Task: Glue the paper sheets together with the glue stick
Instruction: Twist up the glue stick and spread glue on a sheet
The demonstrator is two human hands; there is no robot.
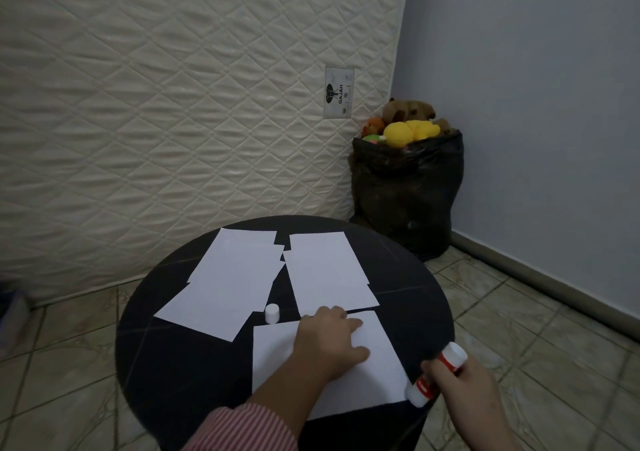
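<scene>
A white paper sheet (375,379) lies at the near edge of the round black table (412,277). My left hand (330,341) rests flat on it, fingers spread, pressing it down. My right hand (464,386) grips a red and white glue stick (437,374), uncapped, its lower tip touching the sheet's right near corner. The white cap (272,313) stands upright on the table just beyond the sheet. A loose pile of white sheets (225,284) lies at the far left and another stack of sheets (329,274) at the far right.
A quilted mattress (173,104) leans upright behind the table. A black bag (405,194) stuffed with soft toys stands in the corner by the blue wall. Tiled floor surrounds the table.
</scene>
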